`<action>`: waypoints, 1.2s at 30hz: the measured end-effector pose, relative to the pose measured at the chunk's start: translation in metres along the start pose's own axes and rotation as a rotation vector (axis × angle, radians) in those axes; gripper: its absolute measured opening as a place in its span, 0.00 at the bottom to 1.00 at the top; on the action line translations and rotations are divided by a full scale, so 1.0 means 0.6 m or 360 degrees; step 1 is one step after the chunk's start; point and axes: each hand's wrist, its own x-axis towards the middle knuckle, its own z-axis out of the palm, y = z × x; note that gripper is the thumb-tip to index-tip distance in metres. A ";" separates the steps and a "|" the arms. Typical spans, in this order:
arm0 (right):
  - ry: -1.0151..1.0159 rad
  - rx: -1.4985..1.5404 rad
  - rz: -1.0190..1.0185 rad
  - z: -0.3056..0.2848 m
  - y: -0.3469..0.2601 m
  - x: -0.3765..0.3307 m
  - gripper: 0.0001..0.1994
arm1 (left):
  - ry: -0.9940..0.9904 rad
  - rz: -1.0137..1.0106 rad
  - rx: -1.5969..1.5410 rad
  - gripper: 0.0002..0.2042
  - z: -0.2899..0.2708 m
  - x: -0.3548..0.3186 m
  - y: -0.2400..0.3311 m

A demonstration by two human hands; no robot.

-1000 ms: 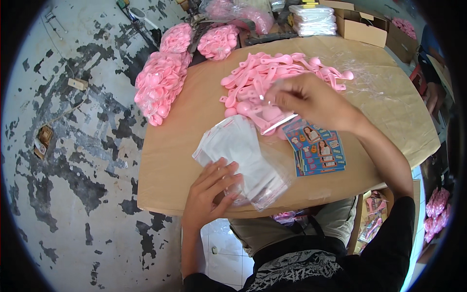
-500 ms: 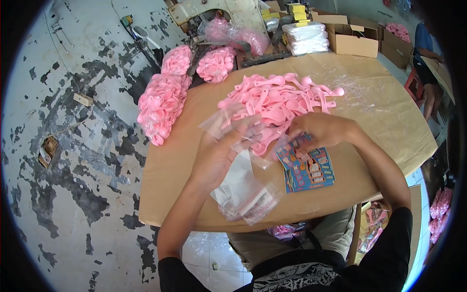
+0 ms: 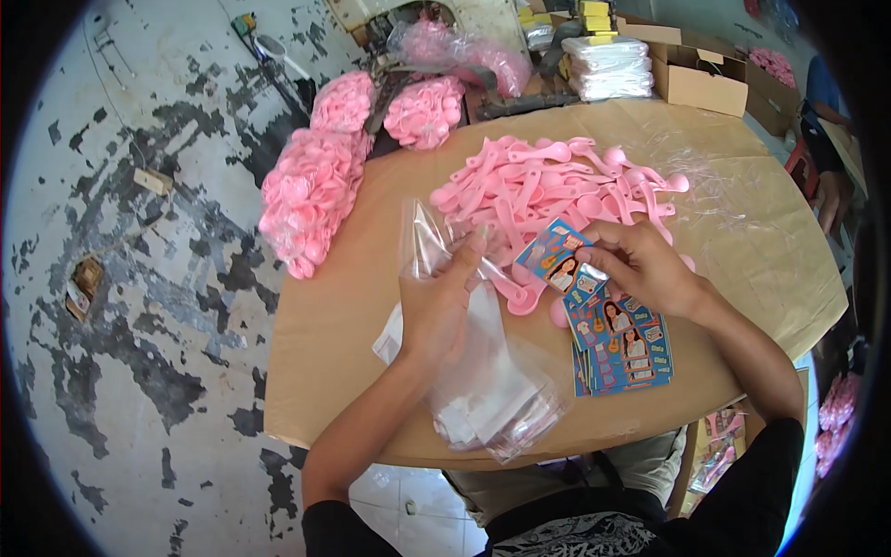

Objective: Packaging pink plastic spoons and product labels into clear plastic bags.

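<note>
My left hand (image 3: 436, 311) pinches a clear plastic bag (image 3: 419, 243), which stands up above the thumb and fingers. Between the thumb and fingers of my right hand (image 3: 650, 269) is a blue printed card (image 3: 554, 256), tilted toward the bag but apart from it. A fanned stack of the same blue cards (image 3: 636, 364) lies just below that hand. Under my left wrist, several flat clear bags (image 3: 497, 399) lie near the table's front edge. Beyond both hands spreads a heap of loose pink plastic spoons (image 3: 534, 181).
Bulging bags of pink spoons (image 3: 311, 200) line the table's far left side. Behind the brown-covered table (image 3: 780, 232) stand a stack of white packs (image 3: 608, 70) and an open cardboard box (image 3: 701, 84). Plastic scraps (image 3: 701, 181) lie at the right. Another person sits at the far right.
My right hand has lifted a card off the stack and moved slightly right. The bag in my left hand now stands upright, and that hand has shifted right and lower.
</note>
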 end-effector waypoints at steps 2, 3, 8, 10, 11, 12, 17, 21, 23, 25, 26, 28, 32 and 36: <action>0.0077 0.0084 -0.0093 0.004 0.004 0.000 0.07 | 0.0084 0.0049 -0.0065 0.19 -0.001 0.000 0.001; 0.0050 0.0078 -0.0082 0.009 0.005 0.002 0.07 | 0.0099 0.0082 -0.0056 0.19 -0.007 0.002 -0.002; 0.0130 0.0246 -0.0184 0.036 0.007 0.003 0.08 | 0.0063 0.0087 -0.0101 0.19 -0.003 -0.008 -0.006; 0.0138 0.0222 -0.0181 0.048 -0.001 0.004 0.08 | 0.0078 0.0068 -0.0045 0.20 -0.002 -0.013 -0.016; 0.0156 0.0204 -0.0186 0.051 -0.003 0.004 0.09 | 0.0080 0.0063 -0.0052 0.20 0.001 -0.016 -0.017; 0.0097 0.0165 -0.0125 0.048 -0.008 0.002 0.10 | 0.0084 0.0076 -0.0058 0.18 0.006 -0.019 -0.016; -0.0029 0.0193 -0.0162 0.053 0.005 -0.005 0.09 | -0.0062 0.0087 0.0022 0.15 0.014 -0.025 -0.024; -0.0076 0.0681 0.0104 0.054 -0.038 -0.008 0.10 | -0.0199 -0.0026 0.0055 0.10 0.024 -0.038 -0.011; -0.0049 0.0544 0.0099 0.051 -0.039 -0.004 0.10 | -0.0193 -0.0041 0.0179 0.09 0.027 -0.041 -0.008; -0.0016 0.0402 0.0098 0.062 -0.039 0.001 0.09 | -0.0250 0.0049 0.0271 0.11 0.034 -0.051 -0.017; 0.0150 0.0589 -0.0045 0.080 -0.031 0.007 0.08 | -0.0380 0.0099 0.0296 0.13 0.040 -0.055 -0.020; 0.0300 0.0775 -0.0188 0.083 -0.034 0.009 0.08 | -0.0621 0.0219 0.0333 0.22 0.035 -0.056 -0.025; 0.0019 0.0453 -0.0046 0.055 -0.051 0.012 0.07 | -0.0608 0.0170 -0.0183 0.27 0.027 -0.039 0.015; 0.0123 0.0727 -0.0049 0.075 -0.083 0.025 0.11 | -0.0683 0.0267 -0.0409 0.24 0.007 -0.032 0.020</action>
